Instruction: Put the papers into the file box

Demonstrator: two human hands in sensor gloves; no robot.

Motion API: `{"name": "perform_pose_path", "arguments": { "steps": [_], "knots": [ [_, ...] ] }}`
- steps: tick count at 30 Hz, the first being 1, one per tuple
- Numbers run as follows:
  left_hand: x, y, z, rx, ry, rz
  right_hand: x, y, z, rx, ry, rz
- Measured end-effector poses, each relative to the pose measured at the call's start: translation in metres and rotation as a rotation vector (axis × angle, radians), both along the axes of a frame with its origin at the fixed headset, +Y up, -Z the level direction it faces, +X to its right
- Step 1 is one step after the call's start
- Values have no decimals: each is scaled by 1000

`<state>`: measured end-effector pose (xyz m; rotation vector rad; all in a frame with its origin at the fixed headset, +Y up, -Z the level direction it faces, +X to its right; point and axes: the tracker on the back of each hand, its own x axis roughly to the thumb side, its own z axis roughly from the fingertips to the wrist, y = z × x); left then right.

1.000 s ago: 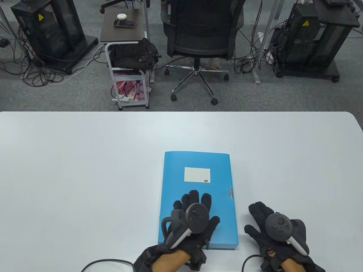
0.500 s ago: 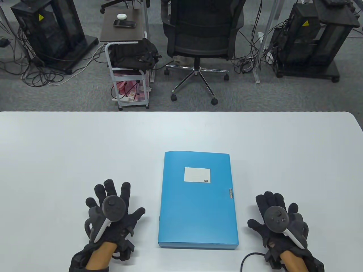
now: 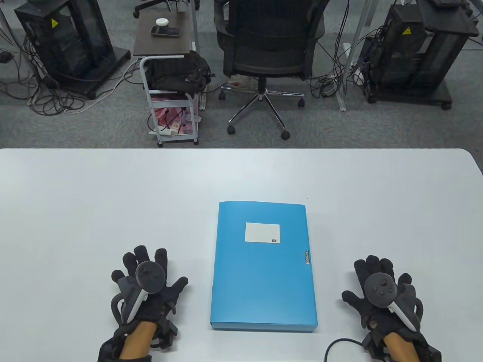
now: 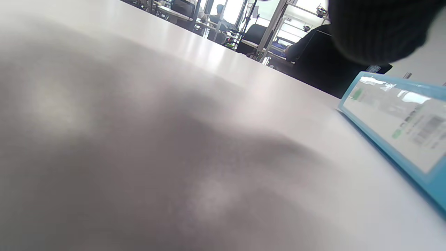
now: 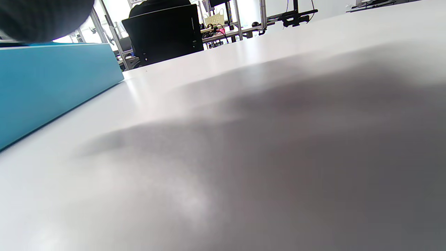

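A closed blue file box (image 3: 264, 271) with a white label (image 3: 262, 232) lies flat on the white table (image 3: 113, 196), near the front edge. My left hand (image 3: 149, 283) rests flat on the table to the left of the box, fingers spread, holding nothing. My right hand (image 3: 377, 290) rests flat on the table to the right of the box, fingers spread, holding nothing. The box's labelled spine shows in the left wrist view (image 4: 400, 118), its plain blue side in the right wrist view (image 5: 52, 83). No papers are in view.
Beyond the table's far edge stand a black office chair (image 3: 269, 49), a small trolley with a black bag (image 3: 173, 79), and two black equipment racks (image 3: 64, 41) (image 3: 415, 49) on the carpet. A cable (image 3: 339, 345) runs from my right wrist across the table's front.
My left hand lifted off the file box lid and moved left onto the bare table. My right hand slid a little to the right. The box has not moved.
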<state>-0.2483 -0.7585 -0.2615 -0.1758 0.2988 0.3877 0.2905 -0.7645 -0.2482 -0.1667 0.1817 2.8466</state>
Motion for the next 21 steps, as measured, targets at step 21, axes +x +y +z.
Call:
{"name": "perform_pose_path", "arguments": {
  "steps": [21],
  "knots": [
    [-1,-8,1,-70,-20,-4,-6,-1,8,20,16,9]
  ]
}}
